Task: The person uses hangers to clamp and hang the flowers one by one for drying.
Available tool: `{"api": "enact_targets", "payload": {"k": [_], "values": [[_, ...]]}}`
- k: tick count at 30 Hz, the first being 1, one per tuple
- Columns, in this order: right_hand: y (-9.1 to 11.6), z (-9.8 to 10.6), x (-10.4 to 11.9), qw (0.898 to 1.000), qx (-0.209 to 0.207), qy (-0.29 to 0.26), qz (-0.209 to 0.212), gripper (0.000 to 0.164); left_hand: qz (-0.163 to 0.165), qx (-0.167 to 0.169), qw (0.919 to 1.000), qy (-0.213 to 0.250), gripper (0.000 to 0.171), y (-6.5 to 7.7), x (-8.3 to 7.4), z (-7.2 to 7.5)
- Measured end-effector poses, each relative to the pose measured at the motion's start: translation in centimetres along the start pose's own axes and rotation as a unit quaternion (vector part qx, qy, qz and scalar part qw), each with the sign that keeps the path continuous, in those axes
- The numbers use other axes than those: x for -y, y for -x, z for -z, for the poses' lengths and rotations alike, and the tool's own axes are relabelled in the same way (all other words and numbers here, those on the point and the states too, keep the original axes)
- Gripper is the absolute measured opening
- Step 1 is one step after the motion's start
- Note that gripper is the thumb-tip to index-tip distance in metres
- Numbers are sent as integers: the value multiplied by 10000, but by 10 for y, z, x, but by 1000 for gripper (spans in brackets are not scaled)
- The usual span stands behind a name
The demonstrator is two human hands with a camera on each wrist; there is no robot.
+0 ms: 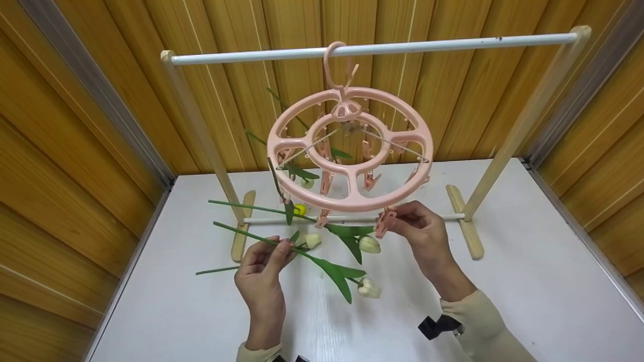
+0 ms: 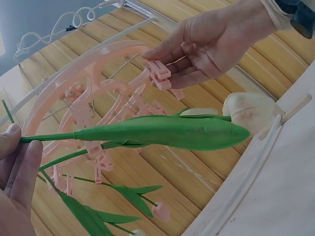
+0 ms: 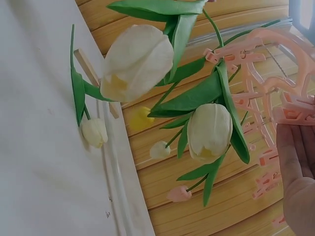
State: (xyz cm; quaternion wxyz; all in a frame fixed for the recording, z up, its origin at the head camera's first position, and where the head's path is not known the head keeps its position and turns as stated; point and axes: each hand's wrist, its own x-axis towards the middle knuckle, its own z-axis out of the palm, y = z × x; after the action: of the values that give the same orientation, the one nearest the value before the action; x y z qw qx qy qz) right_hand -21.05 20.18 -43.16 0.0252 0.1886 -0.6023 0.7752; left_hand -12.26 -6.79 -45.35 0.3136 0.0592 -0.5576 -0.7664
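Between thumb and fingers, my left hand holds the green stem of a white artificial tulip. Its leaves and bloom point right, below a round pink clip hanger. My right hand pinches a pink clip at the hanger's front right rim; the left wrist view shows the same clip between thumb and fingers. Another white tulip hangs from the hanger just above the held one. Further back, a yellow tulip and a pink tulip hang among other clips.
The hanger hooks over a white rod on a wooden-legged rack. One more white tulip lies on the white table, its stem reaching left past my left hand. Wood-patterned panels enclose the back and sides.
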Motion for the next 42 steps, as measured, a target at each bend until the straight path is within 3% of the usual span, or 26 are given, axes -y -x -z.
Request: {"api": "enact_targets", "payload": {"k": [9,20,35,42], "values": [[3,-7,-4,9985,271,-464,73,13,256,273,9993,66,21,10,4,-15],[5,-13,-6,9957,502,-748,236,8,57,541,9981,271,20,15,11,-31],[10,-23,-9,9967,446,-665,121,2,153,694,9970,297,24,19,15,-45],[11,-27,-8,9972,441,-602,92,4,237,655,9962,526,23,19,15,-52]]}}
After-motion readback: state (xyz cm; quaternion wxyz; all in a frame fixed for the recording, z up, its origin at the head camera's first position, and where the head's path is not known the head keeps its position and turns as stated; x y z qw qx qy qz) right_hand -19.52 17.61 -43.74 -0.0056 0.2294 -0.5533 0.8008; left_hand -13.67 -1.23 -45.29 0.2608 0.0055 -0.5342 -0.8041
